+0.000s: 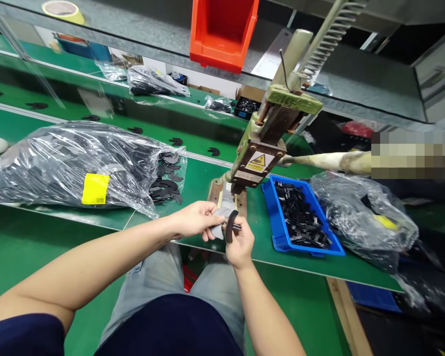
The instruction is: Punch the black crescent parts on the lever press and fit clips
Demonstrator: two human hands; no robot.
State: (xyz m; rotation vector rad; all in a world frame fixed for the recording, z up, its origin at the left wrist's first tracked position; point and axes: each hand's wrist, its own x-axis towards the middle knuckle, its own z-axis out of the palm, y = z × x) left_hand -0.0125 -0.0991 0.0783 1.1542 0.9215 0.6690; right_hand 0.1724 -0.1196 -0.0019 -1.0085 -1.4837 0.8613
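Note:
My left hand (pixel 197 220) pinches a flat grey curved piece (pixel 217 230) between thumb and fingers. Close beside it, my right hand (pixel 242 243) is closed around a black crescent-shaped piece (pixel 230 227) and a small black stick-like part (pixel 237 227). The two pieces nearly meet or touch; I cannot tell whether they are joined. Both hands are just in front of the base of a green hand press (pixel 257 148), whose dark ram hangs over a metal fixture (pixel 228 199).
Left lies a clear plastic bag (pixel 70 163) of black curved parts, some spilling from its mouth (pixel 166 185). A blue tray (pixel 278 230) of small black parts and another plastic bag (pixel 363 217) stand right. The press lever (pixel 330 160) reaches rightward. An orange bin (pixel 222 54) hangs above.

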